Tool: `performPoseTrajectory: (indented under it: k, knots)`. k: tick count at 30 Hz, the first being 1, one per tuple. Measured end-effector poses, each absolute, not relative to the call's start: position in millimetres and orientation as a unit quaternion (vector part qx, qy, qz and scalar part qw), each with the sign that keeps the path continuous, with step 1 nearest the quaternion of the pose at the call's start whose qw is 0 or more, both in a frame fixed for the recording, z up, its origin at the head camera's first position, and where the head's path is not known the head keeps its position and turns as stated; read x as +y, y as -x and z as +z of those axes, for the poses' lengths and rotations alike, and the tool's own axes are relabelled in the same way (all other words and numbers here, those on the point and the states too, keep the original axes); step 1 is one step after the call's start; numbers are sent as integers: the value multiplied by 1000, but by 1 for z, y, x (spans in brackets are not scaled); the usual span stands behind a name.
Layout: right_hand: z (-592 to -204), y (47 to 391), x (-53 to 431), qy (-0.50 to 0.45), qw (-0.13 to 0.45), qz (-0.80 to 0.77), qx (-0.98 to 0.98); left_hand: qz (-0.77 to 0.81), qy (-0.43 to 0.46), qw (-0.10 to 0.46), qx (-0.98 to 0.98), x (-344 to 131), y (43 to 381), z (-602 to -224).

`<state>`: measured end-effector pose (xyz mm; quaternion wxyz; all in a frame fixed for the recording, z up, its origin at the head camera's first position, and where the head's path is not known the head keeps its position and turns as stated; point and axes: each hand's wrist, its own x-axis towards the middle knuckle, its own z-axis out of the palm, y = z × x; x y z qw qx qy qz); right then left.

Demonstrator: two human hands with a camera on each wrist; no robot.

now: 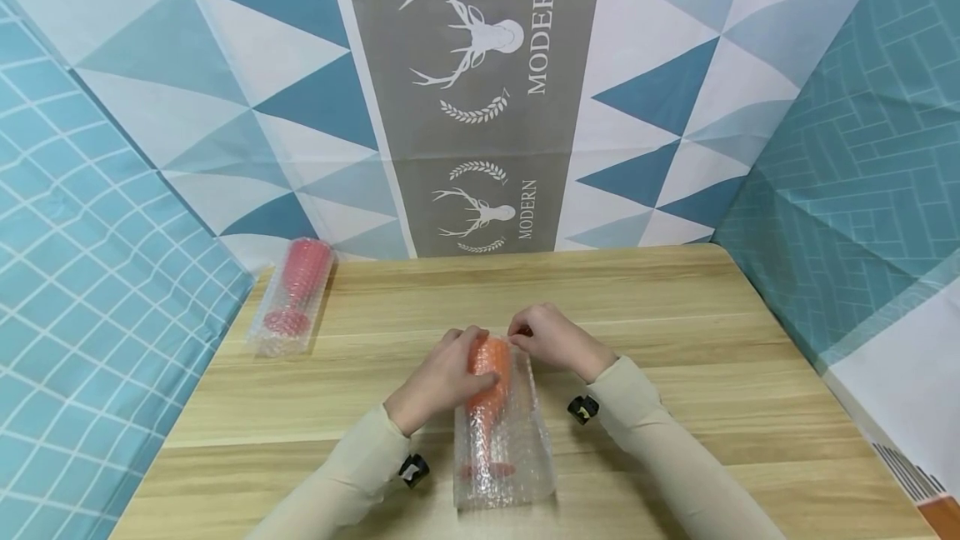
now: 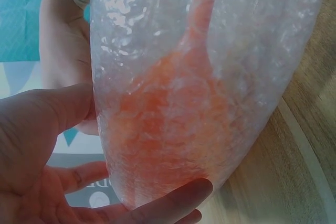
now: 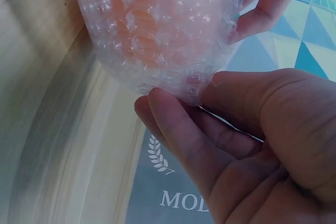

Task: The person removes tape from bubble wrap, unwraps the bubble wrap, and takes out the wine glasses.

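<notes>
An orange goblet (image 1: 487,402) lies inside a bubble-wrap bag (image 1: 528,461) on the wooden table, its bowl toward the far side and its foot toward me. My left hand (image 1: 446,377) grips the wrapped bowl from the left. In the left wrist view its thumb and fingers curl about the bubble wrap (image 2: 131,40). At the far end of the bag, my right hand (image 1: 557,342) pinches the wrap's edge between thumb and fingers, close beside the bowl. The right wrist view shows the pinched corner (image 3: 191,85), partly covered by the fingertips.
A red goblet (image 1: 303,269) in its own bubble-wrap bag (image 1: 273,340) lies at the table's back left corner. Patterned cloth (image 1: 480,132) rises behind the table (image 1: 637,298), with tile-patterned cloth on both sides. A black wrist device (image 1: 582,409) shows beside the right sleeve.
</notes>
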<state>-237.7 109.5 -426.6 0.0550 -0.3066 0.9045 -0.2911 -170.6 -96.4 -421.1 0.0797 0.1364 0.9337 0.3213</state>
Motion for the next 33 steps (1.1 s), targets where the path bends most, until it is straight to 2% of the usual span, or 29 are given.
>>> performPoseTrajectory:
  k: [33]
  knots:
    - [-440,240,135,318,68,-297,898,296,-150,65,941,-94,170,-422]
